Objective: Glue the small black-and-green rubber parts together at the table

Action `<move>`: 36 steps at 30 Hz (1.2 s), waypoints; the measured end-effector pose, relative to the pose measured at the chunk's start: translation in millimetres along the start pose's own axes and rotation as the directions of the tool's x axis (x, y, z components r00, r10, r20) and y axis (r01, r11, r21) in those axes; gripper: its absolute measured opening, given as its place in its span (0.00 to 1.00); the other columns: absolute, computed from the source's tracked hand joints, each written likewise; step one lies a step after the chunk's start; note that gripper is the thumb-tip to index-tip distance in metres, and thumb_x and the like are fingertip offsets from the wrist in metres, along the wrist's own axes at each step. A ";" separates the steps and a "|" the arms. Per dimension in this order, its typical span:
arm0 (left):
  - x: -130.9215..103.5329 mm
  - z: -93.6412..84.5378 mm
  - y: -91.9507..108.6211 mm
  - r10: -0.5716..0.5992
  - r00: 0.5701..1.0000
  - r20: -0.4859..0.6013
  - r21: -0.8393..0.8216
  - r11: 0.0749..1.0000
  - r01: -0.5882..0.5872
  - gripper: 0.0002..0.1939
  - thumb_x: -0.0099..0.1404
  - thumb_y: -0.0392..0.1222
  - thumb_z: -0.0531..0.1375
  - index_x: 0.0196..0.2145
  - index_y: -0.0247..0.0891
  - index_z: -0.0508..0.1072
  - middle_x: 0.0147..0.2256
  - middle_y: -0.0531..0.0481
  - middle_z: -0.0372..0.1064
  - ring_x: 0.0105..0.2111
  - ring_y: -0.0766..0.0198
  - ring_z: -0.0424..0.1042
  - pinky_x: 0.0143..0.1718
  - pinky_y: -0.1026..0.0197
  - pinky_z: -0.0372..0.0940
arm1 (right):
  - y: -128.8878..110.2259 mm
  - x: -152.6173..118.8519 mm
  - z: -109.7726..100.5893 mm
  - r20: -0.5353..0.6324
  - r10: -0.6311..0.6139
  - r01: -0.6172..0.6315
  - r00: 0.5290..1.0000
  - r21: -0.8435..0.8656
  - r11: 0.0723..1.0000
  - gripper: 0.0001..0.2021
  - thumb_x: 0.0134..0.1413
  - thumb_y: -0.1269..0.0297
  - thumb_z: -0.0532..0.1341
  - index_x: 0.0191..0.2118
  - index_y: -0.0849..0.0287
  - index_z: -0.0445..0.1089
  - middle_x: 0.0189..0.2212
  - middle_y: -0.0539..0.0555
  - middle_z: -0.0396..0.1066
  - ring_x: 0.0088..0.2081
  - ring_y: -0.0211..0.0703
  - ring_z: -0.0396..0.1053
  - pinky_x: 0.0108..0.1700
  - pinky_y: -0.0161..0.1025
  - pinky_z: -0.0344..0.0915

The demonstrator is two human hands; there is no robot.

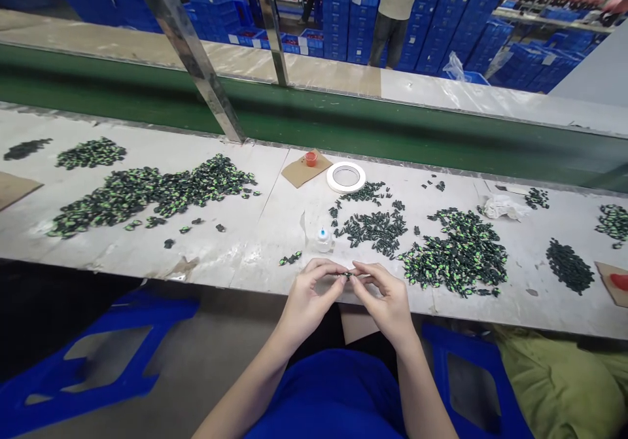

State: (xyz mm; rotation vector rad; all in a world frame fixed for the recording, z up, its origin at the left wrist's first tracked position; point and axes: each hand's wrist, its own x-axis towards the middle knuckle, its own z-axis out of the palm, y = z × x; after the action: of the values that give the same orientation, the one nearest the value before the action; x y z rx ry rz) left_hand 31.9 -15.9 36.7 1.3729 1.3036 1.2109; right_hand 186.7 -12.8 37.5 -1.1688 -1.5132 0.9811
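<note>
My left hand (313,293) and my right hand (385,295) meet at the near edge of the white table. Between their fingertips both pinch one small dark green-and-black part (346,274), too small to name closely. Just beyond my hands stands a small clear bottle with a blue tip (322,236). A few similar green-and-black pieces (290,258) lie left of the bottle. Beyond my right hand is a heap of small dark pieces (375,229). To its right spreads a larger pile of black pieces with bright green (456,252).
A roll of white tape (346,177) lies behind the bottle, beside a cardboard piece (298,173) bearing a red pot (311,158). Another large pile (157,190) covers the left. A metal post (196,59) rises at the back. Blue stools (132,318) flank me. A person (395,7) stands beyond.
</note>
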 end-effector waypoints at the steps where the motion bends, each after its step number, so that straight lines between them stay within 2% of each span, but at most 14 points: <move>1: 0.4 -0.3 2.1 0.010 1.000 0.022 0.014 1.000 -0.011 0.06 0.58 0.39 0.62 0.32 0.39 0.79 0.34 0.46 0.73 0.39 0.59 0.74 0.43 0.58 0.70 | -0.3 -0.1 -2.9 0.017 0.034 -0.034 0.999 0.014 0.999 0.11 0.53 0.66 0.63 0.43 0.56 0.74 0.35 0.54 0.75 0.33 0.41 0.75 0.38 0.39 0.75; 3: 0.2 -0.1 5.8 0.018 0.998 0.053 0.049 0.999 -0.021 0.06 0.58 0.38 0.61 0.32 0.39 0.79 0.35 0.46 0.73 0.39 0.58 0.74 0.44 0.57 0.69 | -0.6 -0.7 -7.4 0.056 0.083 -0.086 0.995 0.045 0.995 0.13 0.52 0.66 0.63 0.45 0.56 0.72 0.33 0.53 0.74 0.34 0.40 0.75 0.41 0.39 0.74; 6: -3.7 2.5 10.8 0.024 0.999 0.043 0.108 0.994 -0.028 0.06 0.58 0.38 0.61 0.33 0.40 0.79 0.36 0.46 0.71 0.40 0.58 0.73 0.45 0.57 0.68 | 0.2 -3.1 -9.0 0.083 0.125 -0.134 0.989 0.112 0.985 0.13 0.52 0.65 0.63 0.45 0.56 0.70 0.30 0.50 0.72 0.35 0.40 0.75 0.42 0.37 0.73; 13: -15.4 11.1 16.4 0.103 0.994 -0.021 0.201 0.975 -0.097 0.06 0.59 0.38 0.60 0.33 0.41 0.78 0.34 0.47 0.71 0.41 0.57 0.71 0.43 0.57 0.68 | 6.1 -11.3 -2.6 0.008 0.153 -0.151 0.988 0.181 0.972 0.14 0.50 0.61 0.64 0.43 0.55 0.66 0.27 0.48 0.68 0.33 0.38 0.73 0.42 0.37 0.72; 19: -14.8 11.9 7.0 0.024 1.000 0.010 0.138 0.990 -0.025 0.07 0.59 0.40 0.61 0.35 0.42 0.79 0.36 0.46 0.71 0.40 0.58 0.73 0.43 0.58 0.69 | 7.1 -10.1 -8.7 0.028 0.147 -0.149 0.989 0.183 0.972 0.15 0.50 0.62 0.64 0.44 0.56 0.67 0.27 0.49 0.69 0.33 0.39 0.73 0.40 0.38 0.73; 23: -12.6 10.9 4.5 -0.046 0.997 0.059 0.088 0.995 0.040 0.12 0.59 0.40 0.61 0.42 0.42 0.76 0.39 0.47 0.72 0.39 0.60 0.75 0.42 0.58 0.69 | 1.4 -9.7 -14.9 0.052 0.146 -0.151 0.988 0.128 0.980 0.16 0.50 0.63 0.64 0.47 0.56 0.68 0.30 0.51 0.72 0.33 0.39 0.73 0.39 0.38 0.74; 27: -10.4 8.6 6.7 -0.025 0.996 0.084 0.113 0.993 0.015 0.06 0.58 0.39 0.61 0.35 0.42 0.76 0.36 0.47 0.73 0.38 0.60 0.74 0.42 0.58 0.69 | -3.5 -10.4 -15.7 0.065 0.120 -0.123 0.991 0.049 0.991 0.17 0.51 0.66 0.63 0.48 0.56 0.67 0.32 0.51 0.73 0.35 0.39 0.74 0.44 0.40 0.74; 30: -11.1 8.7 7.6 -0.005 0.998 0.061 0.162 0.987 -0.005 0.04 0.58 0.38 0.61 0.31 0.41 0.76 0.34 0.48 0.72 0.38 0.59 0.73 0.42 0.57 0.68 | -1.9 -11.8 -12.7 0.063 0.076 -0.076 0.995 0.004 0.997 0.16 0.52 0.67 0.62 0.48 0.57 0.67 0.33 0.51 0.73 0.36 0.40 0.74 0.45 0.40 0.73; 33: -12.9 12.0 6.2 0.022 1.000 0.017 0.220 0.975 -0.025 0.04 0.58 0.38 0.60 0.32 0.41 0.76 0.35 0.48 0.72 0.39 0.59 0.73 0.43 0.56 0.67 | 2.5 -13.4 -9.3 0.040 0.034 -0.032 0.999 -0.045 0.998 0.15 0.53 0.66 0.62 0.47 0.58 0.68 0.34 0.53 0.73 0.37 0.41 0.74 0.45 0.40 0.74; 36: -13.5 15.0 4.3 0.033 0.998 0.049 0.269 0.962 -0.045 0.07 0.60 0.38 0.59 0.37 0.42 0.75 0.36 0.48 0.75 0.41 0.57 0.74 0.48 0.52 0.64 | 6.6 -14.9 -9.6 0.038 0.017 -0.013 0.999 -0.100 0.995 0.13 0.53 0.66 0.61 0.46 0.57 0.69 0.35 0.54 0.74 0.37 0.42 0.75 0.44 0.41 0.74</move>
State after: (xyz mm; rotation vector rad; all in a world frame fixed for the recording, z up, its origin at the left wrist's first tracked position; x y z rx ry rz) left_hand 47.7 -29.2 37.5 1.6156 1.4572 1.0497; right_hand 198.7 -25.4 30.3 -1.2390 -1.6016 0.9518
